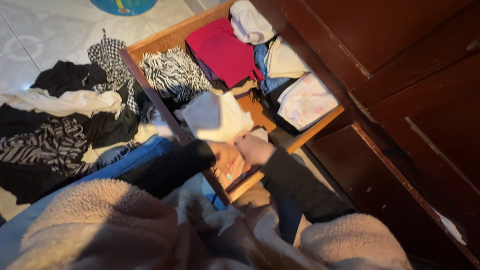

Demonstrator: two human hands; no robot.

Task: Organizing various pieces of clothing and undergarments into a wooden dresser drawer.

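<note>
An open wooden drawer (pixel 150 42) holds folded clothes: a zebra-striped piece (pixel 172 75), a red one (pixel 225 50), a white one (pixel 250 22), a cream one (pixel 285 62), and a pale flowered one (pixel 307 102). My left hand (pixel 225 156) and my right hand (pixel 255 149) meet over the drawer's near corner. Both grip a cream cloth (pixel 215 117) that stands up just beyond them. Dark sleeves cover both my forearms.
A heap of black, white, striped and checked clothes (pixel 65 120) lies on the tiled floor (pixel 45 35) at left. A dark wooden cabinet (pixel 415 90) fills the right side. A fuzzy beige blanket (pixel 110 230) covers my lap. A blue round object (pixel 122 6) sits at top.
</note>
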